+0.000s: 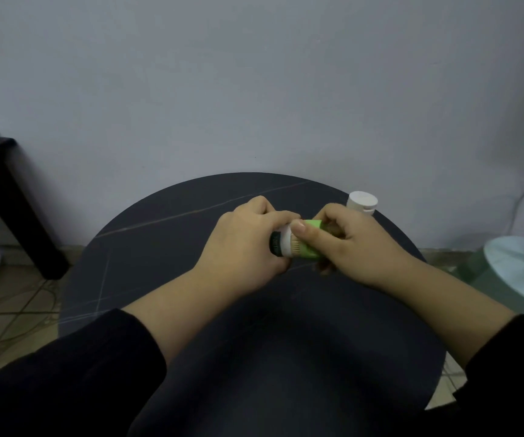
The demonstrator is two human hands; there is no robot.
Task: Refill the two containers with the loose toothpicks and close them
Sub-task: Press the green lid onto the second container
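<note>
Head view, nearest first: what lies at the near edge of the round table (166, 247)?

— Two black sleeves (65, 373), then bare forearms (166, 304) reaching over the table's middle.

And the hands?

— Both are clenched round something above the table's centre. The left hand (241, 244) grips a white lid (282, 242) with a dark green band. The right hand (349, 247) grips the green container (312, 252), thumb laid across the join.

Is it shut?

— Not yet, I'd say. Toothpick ends (297, 247) show in the gap between lid and body, so this looks like the closing step.

The other one?

— A white-capped container (362, 201) stands at the table's far right rim, seemingly closed. I see no loose toothpicks on the table, though the hands hide part of it.

What could go wrong?

— If the picks stand proud or splay, the lid may catch them, seat crooked, or snap some. The container is held on its side, so a hard push could shoot the bundle out and scatter it across the table. Beyond the table there is only a grey wall (254, 74).
</note>
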